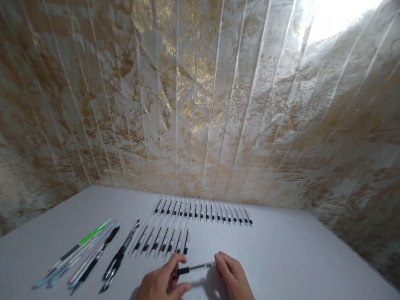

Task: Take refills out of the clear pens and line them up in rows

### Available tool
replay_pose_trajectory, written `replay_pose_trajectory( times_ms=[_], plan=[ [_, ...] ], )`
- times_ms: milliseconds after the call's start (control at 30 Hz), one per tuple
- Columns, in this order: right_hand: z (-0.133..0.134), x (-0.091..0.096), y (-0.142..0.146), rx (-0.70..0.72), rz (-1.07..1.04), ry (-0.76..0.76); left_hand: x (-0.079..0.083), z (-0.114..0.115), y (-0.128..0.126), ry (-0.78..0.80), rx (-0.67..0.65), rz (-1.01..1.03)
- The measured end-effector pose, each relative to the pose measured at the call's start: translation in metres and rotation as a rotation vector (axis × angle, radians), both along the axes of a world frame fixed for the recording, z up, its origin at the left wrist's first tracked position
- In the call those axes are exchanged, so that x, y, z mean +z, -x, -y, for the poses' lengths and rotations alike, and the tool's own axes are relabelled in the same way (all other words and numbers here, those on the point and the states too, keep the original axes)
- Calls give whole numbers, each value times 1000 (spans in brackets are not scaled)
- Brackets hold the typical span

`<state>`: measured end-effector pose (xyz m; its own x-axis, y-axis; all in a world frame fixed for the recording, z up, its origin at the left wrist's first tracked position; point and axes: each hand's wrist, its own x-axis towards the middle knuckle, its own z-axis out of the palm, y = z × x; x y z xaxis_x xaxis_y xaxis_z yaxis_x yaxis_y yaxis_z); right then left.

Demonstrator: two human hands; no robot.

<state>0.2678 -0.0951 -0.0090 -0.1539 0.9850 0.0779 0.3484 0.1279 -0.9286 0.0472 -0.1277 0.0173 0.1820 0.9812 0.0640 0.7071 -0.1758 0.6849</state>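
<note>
Near the front edge of the white table, my left hand [161, 280] curls around the black end of a slim pen [197, 267]. Its index finger and thumb are bent with a gap between their tips. My right hand [233, 273] pinches the clear far end of the same pen, so it lies almost level between both hands. Just beyond my left hand is a short row of clear pens with black parts [163, 246]. Farther back stretches a longer row of similar pens [201, 212], laid side by side. The pen's left tip is hidden by my fingers.
A loose bundle of pens, including a bright green one [93, 233], lies at the left of the table [281, 258]. Beside it are a few black pens [117, 260]. A shiny gold-and-silver patterned curtain [200, 104] hangs behind the table's back edge.
</note>
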Motion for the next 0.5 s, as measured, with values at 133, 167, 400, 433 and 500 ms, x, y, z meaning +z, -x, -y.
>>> replay_pose_trajectory(
  times_ms=[133,167,400,433,500],
  plan=[
    [-2,-11,-3,-42,-56,15,-3,-1,1,-75,48,107],
    [-2,-13,-3,-46,-57,19,-4,-1,1,-94,46,114],
    [-2,-7,-8,-88,-75,94,-8,-2,4,-136,79,92],
    [-2,-4,-8,-86,-75,102,-8,-2,4,-138,75,87],
    [-1,4,-9,-70,-69,108,-7,-2,4,-147,58,79]
  ],
)
